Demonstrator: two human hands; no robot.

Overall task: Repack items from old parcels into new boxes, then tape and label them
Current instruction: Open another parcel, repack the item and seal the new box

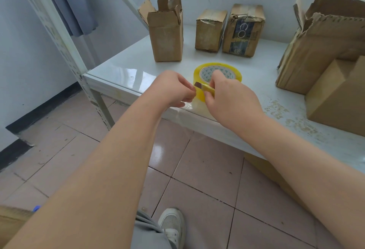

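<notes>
Both hands meet at the near edge of the glossy white shelf table (126, 71). The left hand (173, 89) pinches a clear yellowish tape strip (199, 95) pulled from the wide yellow tape roll (217, 64), which lies flat just behind. The right hand (229, 98) grips a small yellow dark-tipped tool (205, 87) against the strip. A tall open-topped brown cardboard box (166, 39) stands farther back.

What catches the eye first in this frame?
The left hand and right hand pinch a strip pulled from the yellow tape roll at the table's front edge. Behind stand an open box and two shut boxes; a torn box sits far right.
</notes>
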